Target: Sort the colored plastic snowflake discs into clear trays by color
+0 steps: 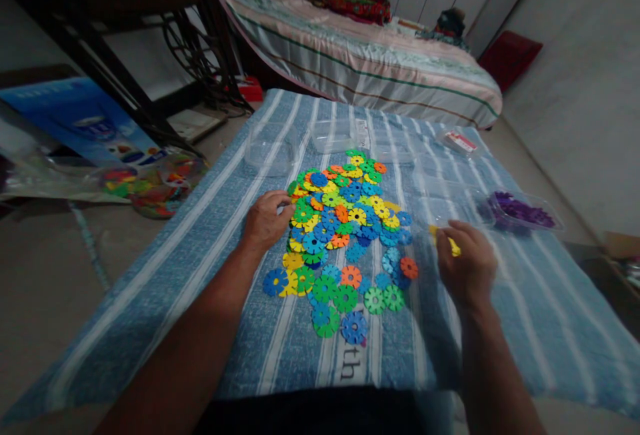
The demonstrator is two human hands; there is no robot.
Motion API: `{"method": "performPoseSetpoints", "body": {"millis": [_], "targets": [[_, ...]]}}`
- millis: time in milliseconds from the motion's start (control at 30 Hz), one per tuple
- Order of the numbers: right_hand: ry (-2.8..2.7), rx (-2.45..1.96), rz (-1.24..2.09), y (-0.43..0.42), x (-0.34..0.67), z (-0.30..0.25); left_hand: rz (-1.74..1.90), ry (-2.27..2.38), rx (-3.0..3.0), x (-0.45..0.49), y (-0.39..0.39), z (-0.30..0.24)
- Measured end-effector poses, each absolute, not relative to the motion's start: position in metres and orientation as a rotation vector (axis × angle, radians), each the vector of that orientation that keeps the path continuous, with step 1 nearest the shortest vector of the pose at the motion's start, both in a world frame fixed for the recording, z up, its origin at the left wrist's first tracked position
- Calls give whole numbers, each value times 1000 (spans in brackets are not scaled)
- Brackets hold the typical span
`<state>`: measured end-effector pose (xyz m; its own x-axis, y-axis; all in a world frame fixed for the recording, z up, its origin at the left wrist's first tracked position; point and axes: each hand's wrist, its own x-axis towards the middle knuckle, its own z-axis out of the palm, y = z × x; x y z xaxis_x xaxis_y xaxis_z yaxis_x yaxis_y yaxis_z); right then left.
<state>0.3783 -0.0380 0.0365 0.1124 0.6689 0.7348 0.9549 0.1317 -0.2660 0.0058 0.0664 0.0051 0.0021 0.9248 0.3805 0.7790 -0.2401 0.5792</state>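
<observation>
A spread pile of flat, slotted plastic discs (327, 218) in blue, green, yellow and orange covers the middle of the striped cloth. At its left edge, my left hand (267, 222) touches the discs with thumb and fingers drawn together; what they grip, if anything, is hidden. My right hand (467, 262), to the right of the pile, is closed on yellow slotted discs (454, 246) that stick out past the fingers. Just beyond it lies a faint clear plastic container (450, 192). A clear box (555, 222) holding purple discs (523, 210) stands farther right.
More clear plastic boxes (271, 148) stand along the far side of the blue striped cloth (210, 222). A small pack with a red-and-white label (460, 142) lies at the back right. Past the table is a bed (370, 62); bags of colourful pieces (170, 188) sit on the left.
</observation>
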Motion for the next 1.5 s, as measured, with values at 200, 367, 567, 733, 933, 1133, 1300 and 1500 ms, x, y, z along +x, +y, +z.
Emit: {"method": "performPoseSetpoints", "body": {"millis": [200, 367, 567, 733, 933, 1133, 1300, 1500], "targets": [[-1475, -1711, -613, -44, 405, 53, 1048, 1806, 2080, 6, 67, 5], [-1676, -1541, -292, -31, 357, 38, 1043, 1814, 2082, 4, 69, 4], [-1926, -1780, -89, -1, 327, 20, 1053, 1810, 2093, 4, 69, 3], [-1966, -1972, -128, 16, 324, 13, 1064, 1798, 2094, 4, 68, 4], [-1946, -1932, -172, 17, 322, 4, 1064, 1813, 2075, 3, 68, 3], [-1970, -1810, -156, 12, 324, 1, 1069, 1795, 2070, 4, 68, 4], [-1922, -1630, -178, 0, 324, 5, 1068, 1790, 2072, 5, 67, 4], [-1808, -1454, -375, -20, 338, 22, 1071, 1787, 2078, 3, 68, 2]]}}
